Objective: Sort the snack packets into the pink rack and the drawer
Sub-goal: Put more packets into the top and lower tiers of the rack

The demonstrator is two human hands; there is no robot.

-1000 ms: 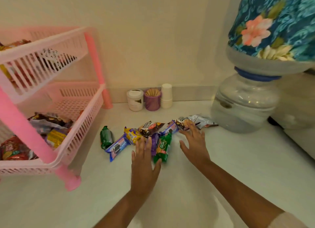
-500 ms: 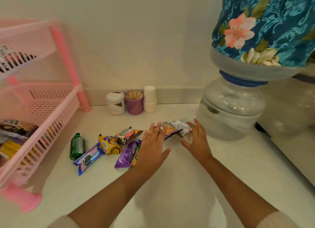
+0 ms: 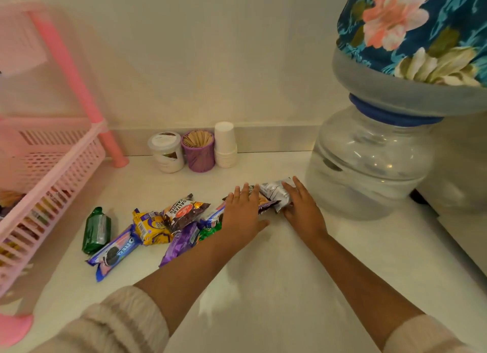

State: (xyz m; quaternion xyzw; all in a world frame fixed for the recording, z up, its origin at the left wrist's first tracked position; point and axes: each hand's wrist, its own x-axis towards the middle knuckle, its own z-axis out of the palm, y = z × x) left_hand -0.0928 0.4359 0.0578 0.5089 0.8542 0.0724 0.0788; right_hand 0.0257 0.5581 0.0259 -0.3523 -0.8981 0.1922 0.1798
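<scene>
Several snack packets lie in a loose row on the white counter: a green packet (image 3: 96, 230), a blue Oreo packet (image 3: 114, 252), a yellow packet (image 3: 151, 227), a dark salted-peanuts packet (image 3: 184, 213) and a purple packet (image 3: 181, 242). My left hand (image 3: 243, 215) lies flat, fingers spread, over the row's right end. My right hand (image 3: 303, 210) rests with its fingers on a silver packet (image 3: 275, 194). Between the two hands sits that silver packet and a dark one. The pink rack (image 3: 60, 165) stands at the left with packets in its lower basket. No drawer is in view.
A white lidded jar (image 3: 166, 152), a purple cup of wooden sticks (image 3: 199, 151) and a stack of white cups (image 3: 224, 144) stand against the back wall. A large water jug (image 3: 369, 162) with a floral cover stands right of my hands.
Both hands have slid right and forward onto the silver and dark packets. The view has shifted right, pushing the pink rack toward the left edge.
</scene>
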